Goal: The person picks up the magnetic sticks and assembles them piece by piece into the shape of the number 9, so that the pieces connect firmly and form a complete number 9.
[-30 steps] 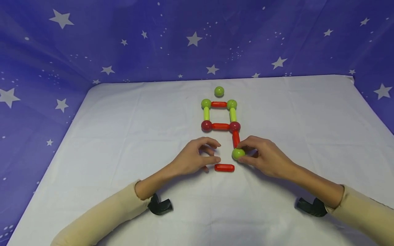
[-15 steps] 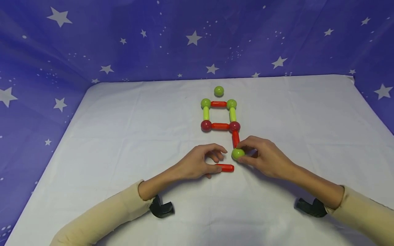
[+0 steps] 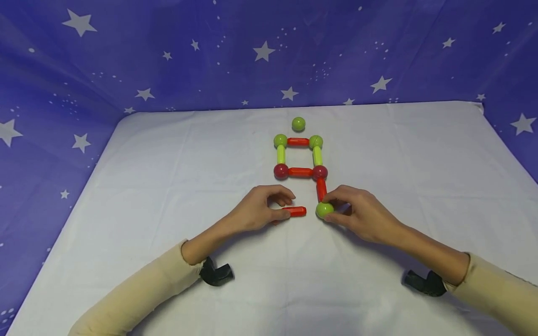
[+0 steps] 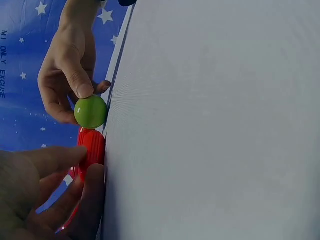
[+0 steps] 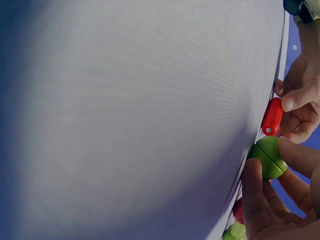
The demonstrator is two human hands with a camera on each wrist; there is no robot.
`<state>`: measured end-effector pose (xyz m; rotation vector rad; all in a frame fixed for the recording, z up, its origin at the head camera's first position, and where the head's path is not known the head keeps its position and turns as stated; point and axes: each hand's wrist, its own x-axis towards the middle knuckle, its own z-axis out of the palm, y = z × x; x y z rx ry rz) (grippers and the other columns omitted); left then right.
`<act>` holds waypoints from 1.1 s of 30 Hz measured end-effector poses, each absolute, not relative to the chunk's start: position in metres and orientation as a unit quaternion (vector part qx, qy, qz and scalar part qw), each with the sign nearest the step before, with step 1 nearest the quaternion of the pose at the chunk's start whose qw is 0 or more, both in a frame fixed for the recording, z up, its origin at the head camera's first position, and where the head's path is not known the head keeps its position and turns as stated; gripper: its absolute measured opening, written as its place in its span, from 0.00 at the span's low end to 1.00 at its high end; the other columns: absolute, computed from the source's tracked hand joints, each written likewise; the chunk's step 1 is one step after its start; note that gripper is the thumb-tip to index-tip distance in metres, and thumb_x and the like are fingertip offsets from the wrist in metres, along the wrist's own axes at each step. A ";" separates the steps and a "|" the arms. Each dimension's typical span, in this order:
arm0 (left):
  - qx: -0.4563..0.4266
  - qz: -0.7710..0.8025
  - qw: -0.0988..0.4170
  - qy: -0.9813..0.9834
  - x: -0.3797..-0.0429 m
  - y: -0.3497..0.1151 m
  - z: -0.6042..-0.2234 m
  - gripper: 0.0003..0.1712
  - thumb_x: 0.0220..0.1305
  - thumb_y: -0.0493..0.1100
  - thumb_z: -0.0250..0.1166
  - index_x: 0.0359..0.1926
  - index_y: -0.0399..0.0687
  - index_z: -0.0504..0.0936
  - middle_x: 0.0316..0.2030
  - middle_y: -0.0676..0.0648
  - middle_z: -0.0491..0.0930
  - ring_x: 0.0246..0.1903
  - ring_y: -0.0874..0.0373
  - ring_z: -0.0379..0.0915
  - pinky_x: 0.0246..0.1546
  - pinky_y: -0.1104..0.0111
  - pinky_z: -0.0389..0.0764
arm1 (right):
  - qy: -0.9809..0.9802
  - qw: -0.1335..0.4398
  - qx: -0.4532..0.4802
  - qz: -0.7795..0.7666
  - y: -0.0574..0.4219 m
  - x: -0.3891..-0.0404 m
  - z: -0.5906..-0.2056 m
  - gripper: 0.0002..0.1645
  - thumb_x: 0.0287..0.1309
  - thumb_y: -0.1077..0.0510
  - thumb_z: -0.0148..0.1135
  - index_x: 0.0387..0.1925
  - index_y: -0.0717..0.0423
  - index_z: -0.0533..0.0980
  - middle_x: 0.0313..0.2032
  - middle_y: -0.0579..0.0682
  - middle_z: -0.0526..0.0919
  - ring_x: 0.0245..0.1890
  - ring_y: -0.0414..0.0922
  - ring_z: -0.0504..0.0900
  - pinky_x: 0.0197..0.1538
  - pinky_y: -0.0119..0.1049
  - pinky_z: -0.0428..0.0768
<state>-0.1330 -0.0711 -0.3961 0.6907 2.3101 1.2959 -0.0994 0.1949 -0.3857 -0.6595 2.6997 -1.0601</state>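
My left hand point(image 3: 261, 209) pinches a red rod point(image 3: 297, 211) between thumb and fingers, its free end pointing right. A small gap in the head view separates that end from a green ball point(image 3: 324, 210). My right hand point(image 3: 362, 213) pinches this ball from the right; its split halves show in the right wrist view, as does a round pale spot on the end of the red rod point(image 5: 272, 116). Another red rod point(image 3: 321, 190) runs from the green ball up to a dark red ball point(image 3: 320, 172), the near right corner of a square frame.
The square's other corners are a dark red ball point(image 3: 281, 171) and two green balls, joined by red and yellow-green rods. A loose green ball point(image 3: 298, 123) lies beyond it. White cloth point(image 3: 201, 154) covers the table; a blue starry curtain point(image 3: 227, 60) stands behind.
My left hand has reached to the red rod on the cloth, taken hold of it and moved it away from me and slightly left. My right hand stays on the green ball.
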 end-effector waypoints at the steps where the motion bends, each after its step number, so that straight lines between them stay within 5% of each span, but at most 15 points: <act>1: 0.254 0.455 0.198 0.830 -0.134 -0.071 -0.396 0.19 0.57 0.36 0.73 0.50 0.45 0.83 0.37 0.53 0.80 0.38 0.59 0.75 0.42 0.66 0.78 | 0.905 0.084 -0.220 -0.355 0.195 -0.099 -0.386 0.21 0.50 0.62 0.76 0.48 0.53 0.82 0.40 0.42 0.82 0.39 0.40 0.81 0.41 0.32 0.82; 7: 0.288 0.421 0.201 0.836 -0.135 -0.070 -0.397 0.23 0.56 0.36 0.74 0.53 0.47 0.82 0.39 0.55 0.80 0.41 0.59 0.73 0.48 0.66 0.75 | 0.904 0.086 -0.218 -0.357 0.194 -0.099 -0.384 0.21 0.50 0.63 0.76 0.48 0.53 0.82 0.40 0.42 0.82 0.38 0.40 0.80 0.41 0.34 0.82; 33: 0.301 0.439 0.207 0.821 -0.137 -0.055 -0.397 0.18 0.57 0.36 0.73 0.51 0.46 0.84 0.34 0.55 0.80 0.37 0.60 0.73 0.42 0.68 0.76 | 0.904 0.089 -0.221 -0.355 0.195 -0.099 -0.385 0.21 0.50 0.62 0.76 0.48 0.53 0.82 0.40 0.42 0.82 0.38 0.40 0.80 0.41 0.33 0.82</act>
